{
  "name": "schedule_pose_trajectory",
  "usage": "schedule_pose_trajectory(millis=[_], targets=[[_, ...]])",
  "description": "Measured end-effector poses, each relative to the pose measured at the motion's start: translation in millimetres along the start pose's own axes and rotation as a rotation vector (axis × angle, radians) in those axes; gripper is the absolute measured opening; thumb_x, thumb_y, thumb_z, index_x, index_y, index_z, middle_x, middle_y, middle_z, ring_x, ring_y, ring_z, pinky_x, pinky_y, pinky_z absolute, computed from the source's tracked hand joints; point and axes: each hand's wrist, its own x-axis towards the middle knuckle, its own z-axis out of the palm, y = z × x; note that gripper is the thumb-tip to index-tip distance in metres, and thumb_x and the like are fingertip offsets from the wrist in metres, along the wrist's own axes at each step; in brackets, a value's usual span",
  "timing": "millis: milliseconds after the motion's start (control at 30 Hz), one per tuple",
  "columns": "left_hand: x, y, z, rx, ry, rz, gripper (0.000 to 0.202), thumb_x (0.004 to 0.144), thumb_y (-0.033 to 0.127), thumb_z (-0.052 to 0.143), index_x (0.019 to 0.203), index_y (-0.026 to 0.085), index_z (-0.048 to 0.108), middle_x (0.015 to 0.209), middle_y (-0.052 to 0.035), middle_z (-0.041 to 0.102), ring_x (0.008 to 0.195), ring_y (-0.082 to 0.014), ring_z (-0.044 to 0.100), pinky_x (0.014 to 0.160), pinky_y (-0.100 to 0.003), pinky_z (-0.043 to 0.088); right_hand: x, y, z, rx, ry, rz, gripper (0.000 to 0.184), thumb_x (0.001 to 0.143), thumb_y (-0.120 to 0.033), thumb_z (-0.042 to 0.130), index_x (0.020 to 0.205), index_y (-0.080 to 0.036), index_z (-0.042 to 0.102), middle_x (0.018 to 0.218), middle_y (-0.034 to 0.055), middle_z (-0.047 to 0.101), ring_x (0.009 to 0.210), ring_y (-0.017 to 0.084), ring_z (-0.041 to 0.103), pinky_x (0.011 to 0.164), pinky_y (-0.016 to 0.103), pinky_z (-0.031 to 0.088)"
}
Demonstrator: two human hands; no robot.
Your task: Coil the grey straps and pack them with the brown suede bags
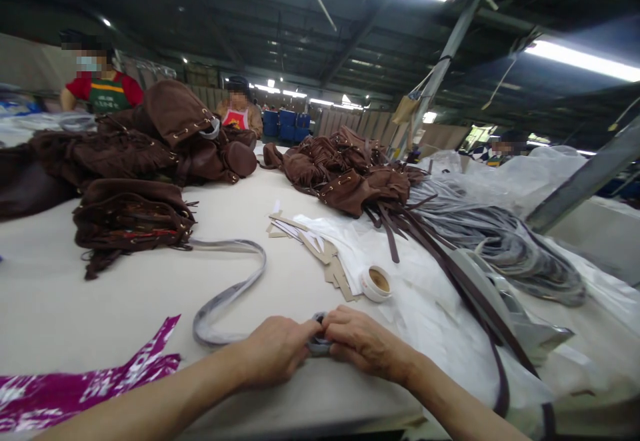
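My left hand (273, 352) and my right hand (365, 342) meet near the front edge of the white work table (125, 308). Both pinch a grey fabric strap (319, 342) between them. The strap runs left from my hands and curves back in a long loop (231, 298) lying on the table. Its pinched end is mostly hidden by my fingers. A roll of tape (375, 284) sits just beyond my right hand on white plastic sheeting (425, 321).
Brown fringed suede bags (130, 218) lie in heaps across the table, with narrow brown straps (450, 281) and grey straps (500, 248) to the right. Tan card strips (320, 251) and magenta printed material (85, 381) lie nearby. Co-workers (240, 111) sit beyond.
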Motion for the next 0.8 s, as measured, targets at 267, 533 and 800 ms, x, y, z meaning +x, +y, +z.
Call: schedule_pose_trajectory(millis=[267,533,800], targets=[[5,-13,-10.4,0.043,-0.041,0.104,0.031,0.086,0.018,0.05,0.116,0.023,0.05,0.077,-0.0026,0.068,0.07,-0.0222,0.066,0.059,-0.025,0.046,-8,2,3,0.14,0.041,0.043,0.014,0.093,-0.021,0.044,0.084,-0.02,0.054,0.091,0.0047,0.061,0.088,0.019,0.053,0.082,0.033,0.042],[30,-28,-14.5,0.193,-0.055,0.226,0.021,0.087,0.018,0.053,0.107,0.024,0.054,0.076,-0.0022,0.07,0.068,-0.0208,0.067,0.057,-0.024,0.045,-7,7,1,0.1,0.018,0.035,0.014,0.092,-0.017,0.046,0.079,-0.021,0.049,0.087,0.0031,0.059,0.085,0.018,0.052,0.08,0.032,0.042],[28,15,20.0,0.074,0.022,-0.107,0.021,0.087,0.009,0.042,0.106,0.012,0.05,0.089,-0.0116,0.068,0.08,-0.0276,0.068,0.067,-0.038,0.053,-2,-22,35,-0.205,0.136,0.444,0.016,0.084,-0.009,0.048,0.096,-0.018,0.055,0.101,0.0096,0.061,0.082,0.022,0.059,0.069,0.033,0.046]])
